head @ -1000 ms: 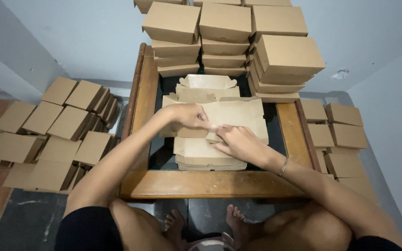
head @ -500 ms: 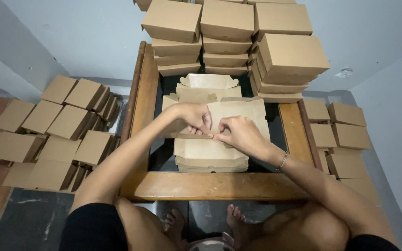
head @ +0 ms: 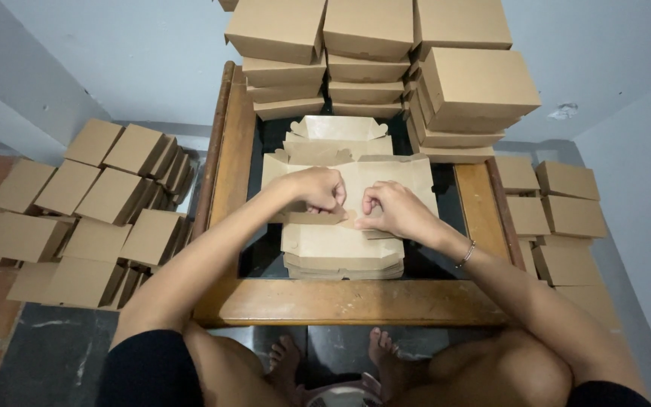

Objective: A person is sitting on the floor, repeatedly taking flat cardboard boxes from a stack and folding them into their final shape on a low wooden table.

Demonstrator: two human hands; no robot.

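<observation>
**boxfan:** So how far along does this look? Both hands are on one flat brown cardboard blank (head: 371, 185) in the middle of the worktop (head: 340, 301).

**kraftguy:** Partway, I'd say. The left hand (head: 316, 188) and right hand (head: 393, 211) are curled, fingers pinched on a folded flap at the blank's near-middle edge, nearly touching each other. That blank is still flat, sides not raised, so it's early in its fold.

**boxfan:** And what's done?

**kraftguy:** Plenty. Closed boxes are stacked in columns at the far end of the worktop (head: 371, 53), more sit in rows on the floor to the left (head: 92, 203), and a smaller group on the floor to the right (head: 559, 203). What's left: a stack of flat blanks under the hands (head: 340, 260), plus a few more lying just beyond (head: 337, 136).

**boxfan:** Any labels?

**kraftguy:** None I can see. Everything is plain brown, rectangular, no print or stickers showing. Walls are bare pale grey too, no signs.
</observation>
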